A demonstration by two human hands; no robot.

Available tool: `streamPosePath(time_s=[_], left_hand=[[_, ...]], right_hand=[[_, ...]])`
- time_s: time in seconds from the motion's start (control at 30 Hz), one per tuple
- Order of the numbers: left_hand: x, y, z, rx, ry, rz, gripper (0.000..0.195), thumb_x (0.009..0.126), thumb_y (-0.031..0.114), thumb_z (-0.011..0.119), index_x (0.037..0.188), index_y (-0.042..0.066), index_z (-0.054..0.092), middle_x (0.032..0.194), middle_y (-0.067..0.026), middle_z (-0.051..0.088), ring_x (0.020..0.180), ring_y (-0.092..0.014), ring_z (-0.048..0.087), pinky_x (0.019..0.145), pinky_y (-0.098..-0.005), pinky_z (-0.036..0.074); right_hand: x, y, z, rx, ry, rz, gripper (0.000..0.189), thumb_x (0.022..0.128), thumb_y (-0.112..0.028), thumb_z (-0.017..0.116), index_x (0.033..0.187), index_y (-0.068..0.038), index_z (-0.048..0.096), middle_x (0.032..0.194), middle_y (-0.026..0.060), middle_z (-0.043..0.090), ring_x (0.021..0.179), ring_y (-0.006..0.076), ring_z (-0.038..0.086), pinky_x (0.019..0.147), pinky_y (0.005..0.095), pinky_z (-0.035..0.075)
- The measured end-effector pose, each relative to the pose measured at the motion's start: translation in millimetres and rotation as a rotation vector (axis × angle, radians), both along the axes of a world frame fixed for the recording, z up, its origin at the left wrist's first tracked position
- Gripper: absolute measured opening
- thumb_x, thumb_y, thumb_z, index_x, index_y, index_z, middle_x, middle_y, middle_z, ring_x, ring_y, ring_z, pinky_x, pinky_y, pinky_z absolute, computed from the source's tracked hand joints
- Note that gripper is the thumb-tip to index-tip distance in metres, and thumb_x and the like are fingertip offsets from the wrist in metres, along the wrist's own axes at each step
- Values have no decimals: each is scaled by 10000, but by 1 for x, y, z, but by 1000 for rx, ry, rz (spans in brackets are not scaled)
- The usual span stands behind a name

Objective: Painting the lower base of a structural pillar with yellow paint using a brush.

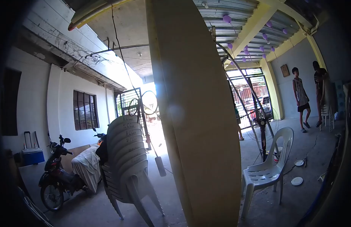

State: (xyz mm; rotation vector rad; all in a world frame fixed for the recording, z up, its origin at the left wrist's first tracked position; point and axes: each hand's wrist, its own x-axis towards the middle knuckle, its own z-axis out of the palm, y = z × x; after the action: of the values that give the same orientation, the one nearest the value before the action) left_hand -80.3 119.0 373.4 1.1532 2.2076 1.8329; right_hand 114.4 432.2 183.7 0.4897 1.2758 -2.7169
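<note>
Neither of my hands is in view. A wide concrete pillar (198, 113) stands right before me and splits the scene. Left of it rises a tall stack of plastic chairs (127, 159), nested in one another, with handwriting on their backs. To the pillar's right is a single white plastic armchair (263, 173), upright, its seat bare. Behind this chair stands a pedestal fan (262, 123) with a wire cage. A ladder (240, 93) leans beside the pillar, partly hidden by it.
A motorcycle (60, 173) is parked at left, near a cloth-covered object (87, 167) and a blue cooler (33, 156). On the right floor lie round white lids or plates (297, 181). Two people (301, 99) stand by the far wall. Purple balloons (226, 19) hang from the ceiling.
</note>
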Motion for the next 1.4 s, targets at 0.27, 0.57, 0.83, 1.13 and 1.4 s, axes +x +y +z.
streamPosePath(time_s=[0.27, 0.57, 0.83, 1.13, 1.4], left_hand=[[-28, -2, 11, 1, 80, 38, 708, 766, 326, 965, 1351, 26, 704, 1325, -117, 699, 1224, -263, 650, 1070, -440, 518], [-56, 2, 18, -20, 129, 68, 702, 781, 312, 944, 1369, 23, 693, 1349, -131, 689, 1258, -272, 631, 1091, -445, 503], [-67, -11, 7, -95, 122, 79, 697, 794, 299, 924, 1385, 20, 683, 1371, -142, 680, 1288, -280, 614, 1110, -449, 491], [-67, -34, -27, -210, 56, 105, 692, 808, 284, 902, 1403, 16, 673, 1395, -156, 671, 1322, -290, 595, 1132, -453, 477], [-47, -87, -62, -324, -43, 167, 687, 821, 271, 883, 1419, 14, 663, 1417, -168, 662, 1353, -298, 578, 1151, -457, 464]], right_hand=[[-43, 3, 27, 104, 243, 40, 653, 1012, -347, 810, 1510, -26, 535, 1480, 159, 633, 1386, 299, 593, 1169, 494, 493], [-68, -6, 65, 196, 477, 70, 668, 971, -285, 858, 1500, -30, 540, 1465, 142, 640, 1357, 280, 611, 1144, 478, 516], [-56, -39, 91, 224, 633, 74, 690, 935, -230, 901, 1491, -33, 544, 1452, 127, 646, 1332, 263, 628, 1121, 464, 535], [-24, -56, 125, 210, 732, 87, 718, 898, -175, 944, 1482, -36, 549, 1438, 112, 651, 1306, 246, 644, 1099, 449, 555], [-24, -44, 134, 217, 666, 43, 715, 780, -70, 1009, 1374, -26, 613, 1243, 31, 708, 1139, 140, 680, 955, 357, 603]])
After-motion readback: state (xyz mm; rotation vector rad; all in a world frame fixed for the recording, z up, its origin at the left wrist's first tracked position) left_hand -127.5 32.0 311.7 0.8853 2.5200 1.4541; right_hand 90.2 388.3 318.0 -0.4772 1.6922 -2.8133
